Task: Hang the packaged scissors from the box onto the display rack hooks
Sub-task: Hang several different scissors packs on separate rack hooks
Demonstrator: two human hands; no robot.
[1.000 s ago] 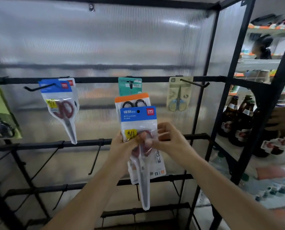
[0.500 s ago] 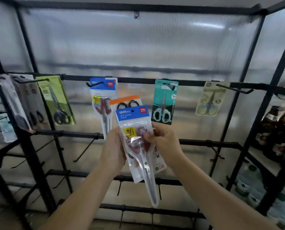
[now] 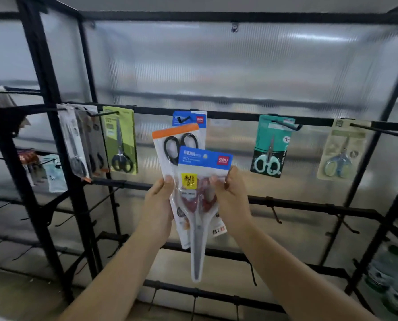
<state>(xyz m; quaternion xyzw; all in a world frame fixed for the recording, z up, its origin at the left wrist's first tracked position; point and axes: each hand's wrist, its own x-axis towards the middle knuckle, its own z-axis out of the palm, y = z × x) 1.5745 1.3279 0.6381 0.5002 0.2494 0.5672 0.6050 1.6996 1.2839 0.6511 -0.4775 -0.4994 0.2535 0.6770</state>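
I hold two scissor packs in front of the black display rack [image 3: 286,121]. The front one is a blue-topped pack with red-handled scissors [image 3: 200,205]. Behind it is an orange-topped pack with black-handled scissors [image 3: 170,144]. My left hand [image 3: 158,205] grips both packs at their left edge. My right hand [image 3: 230,198] pinches the blue-topped pack at its right edge. Directly behind them a matching blue pack [image 3: 191,118] hangs on a hook of the top rail.
On the top rail also hang a green pack [image 3: 121,140], a teal pack [image 3: 272,147], a beige pack [image 3: 341,151] and several grey packs [image 3: 82,140] at the left. Bare hooks [image 3: 274,212] stick out from the lower rails. Bottles show at the lower right.
My view has swung left, so the rack's left section shows more. Both hands carried the two packs up and left, over the hanging blue pack.
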